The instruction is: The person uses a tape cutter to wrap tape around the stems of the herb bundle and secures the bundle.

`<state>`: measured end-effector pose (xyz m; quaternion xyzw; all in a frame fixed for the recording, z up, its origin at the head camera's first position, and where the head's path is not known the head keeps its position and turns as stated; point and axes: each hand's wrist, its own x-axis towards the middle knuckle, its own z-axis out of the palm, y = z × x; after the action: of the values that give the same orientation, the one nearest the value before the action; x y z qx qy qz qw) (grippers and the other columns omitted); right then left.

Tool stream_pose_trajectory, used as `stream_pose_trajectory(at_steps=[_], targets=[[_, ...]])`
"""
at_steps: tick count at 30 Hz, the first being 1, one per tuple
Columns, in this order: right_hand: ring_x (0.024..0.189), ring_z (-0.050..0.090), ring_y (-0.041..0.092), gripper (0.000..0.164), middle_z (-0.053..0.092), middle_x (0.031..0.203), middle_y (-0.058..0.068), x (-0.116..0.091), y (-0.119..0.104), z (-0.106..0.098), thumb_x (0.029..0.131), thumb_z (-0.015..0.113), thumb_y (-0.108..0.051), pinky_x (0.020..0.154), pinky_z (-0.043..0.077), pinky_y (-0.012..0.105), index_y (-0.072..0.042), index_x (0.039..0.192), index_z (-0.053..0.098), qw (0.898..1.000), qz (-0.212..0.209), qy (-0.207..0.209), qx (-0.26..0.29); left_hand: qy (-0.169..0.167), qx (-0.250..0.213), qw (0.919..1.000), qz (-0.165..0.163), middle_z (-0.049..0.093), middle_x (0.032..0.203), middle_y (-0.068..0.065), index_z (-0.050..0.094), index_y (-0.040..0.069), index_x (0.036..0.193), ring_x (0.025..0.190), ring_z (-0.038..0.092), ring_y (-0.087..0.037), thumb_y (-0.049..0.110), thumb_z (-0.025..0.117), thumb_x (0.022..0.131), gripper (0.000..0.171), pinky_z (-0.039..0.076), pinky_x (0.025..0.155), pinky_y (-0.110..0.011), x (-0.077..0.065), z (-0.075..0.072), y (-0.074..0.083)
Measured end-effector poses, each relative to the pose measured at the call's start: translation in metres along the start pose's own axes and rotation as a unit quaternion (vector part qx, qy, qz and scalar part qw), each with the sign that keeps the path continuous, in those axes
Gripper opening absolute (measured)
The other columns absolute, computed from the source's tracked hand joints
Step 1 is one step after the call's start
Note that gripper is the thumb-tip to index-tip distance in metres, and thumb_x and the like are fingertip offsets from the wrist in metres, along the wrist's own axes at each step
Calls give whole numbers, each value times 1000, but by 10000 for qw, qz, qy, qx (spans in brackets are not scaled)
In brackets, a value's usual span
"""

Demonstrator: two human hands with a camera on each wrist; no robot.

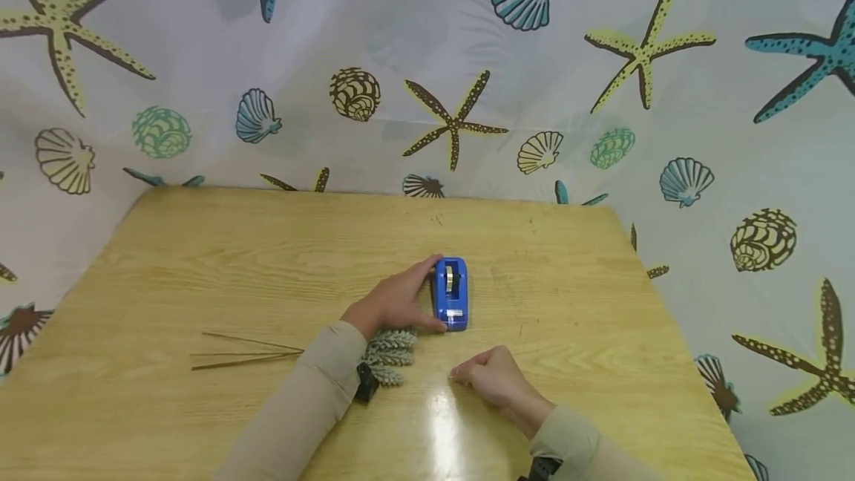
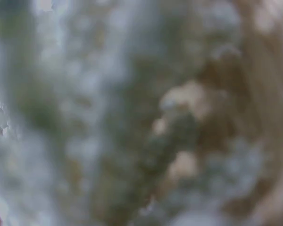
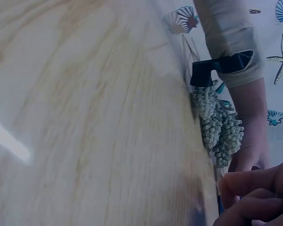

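Observation:
A blue tape dispenser (image 1: 451, 299) with a roll of tape stands upright on the table. My left hand (image 1: 401, 299) holds it from the left, thumb at its near end and fingers at its far end. My right hand (image 1: 496, 377) is closer to me and to the right, thumb and forefinger pinched together. A small pale bit, apparently a piece of tape (image 3: 221, 172), shows at those fingertips; its shape is hard to make out. Grey-green artificial sprigs (image 1: 390, 355) with thin brown stems (image 1: 247, 355) lie under my left forearm. They fill the left wrist view, blurred.
The wooden table (image 1: 568, 280) carries these things. A white cloth (image 1: 300, 43) printed with starfish and shells hangs behind it and at both sides. Dark wrist straps (image 3: 224, 65) show on the sleeves.

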<state>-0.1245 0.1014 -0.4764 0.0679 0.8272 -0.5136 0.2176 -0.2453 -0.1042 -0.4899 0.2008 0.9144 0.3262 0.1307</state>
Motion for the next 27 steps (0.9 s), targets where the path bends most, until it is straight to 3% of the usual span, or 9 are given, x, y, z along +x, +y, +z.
stream_pose_trajectory(at_steps=[2,3,5,9,13,19,24,27], targets=[[92,58,16,18,75,106,11,-3,-1,2,84,74,-16,73,43,25,-1,93,78,9999,-34,-85,96,-9,-8,10000,2,29,164,-2,13,27,161,148,35,-27,58,89,64,128,34,117,-51,-3,-1,-2],[84,57,14,19,75,102,9,-4,0,2,85,73,-17,69,42,24,-1,94,78,9998,-30,-110,168,-17,0,10000,3,29,164,-2,13,26,161,148,34,-27,58,89,64,128,34,117,-51,-4,-2,-3],[69,53,9,21,72,83,1,-7,0,4,86,72,-19,59,39,21,-1,95,78,9994,-21,-145,310,-11,31,10000,15,29,164,-3,13,25,161,148,34,-27,57,90,64,128,33,118,-51,-7,-3,-5],[43,31,4,28,44,52,-10,-9,1,8,87,72,-21,41,27,19,3,99,75,9965,43,-278,782,18,268,9996,-64,26,165,-3,13,23,162,150,31,-28,57,89,64,129,31,119,-50,-14,-5,-7],[42,30,2,31,43,53,-10,-10,1,13,88,73,-20,40,26,18,5,105,73,9932,61,-426,1085,70,713,9973,-169,25,166,-4,12,21,162,149,32,-29,61,86,66,127,32,118,-50,-22,-9,-5],[43,28,2,32,45,57,-9,-7,-2,14,87,73,-18,41,26,17,7,107,72,9912,44,-511,1217,174,1140,9933,15,29,164,-8,13,17,162,148,35,-28,59,81,73,119,34,118,-47,-35,-21,3],[44,27,2,30,39,54,-10,-8,0,10,86,73,-17,42,24,17,8,103,73,9921,13,-463,1167,86,1125,9936,7,28,164,-9,17,19,161,149,32,-29,57,76,81,107,32,119,-48,-48,-26,4],[44,27,3,29,38,52,-10,-11,1,6,86,73,-17,42,24,17,8,101,73,9931,18,-445,1088,1,1039,9946,73,33,162,-13,26,14,159,148,35,-31,54,69,89,91,31,120,-48,-56,-29,2]])
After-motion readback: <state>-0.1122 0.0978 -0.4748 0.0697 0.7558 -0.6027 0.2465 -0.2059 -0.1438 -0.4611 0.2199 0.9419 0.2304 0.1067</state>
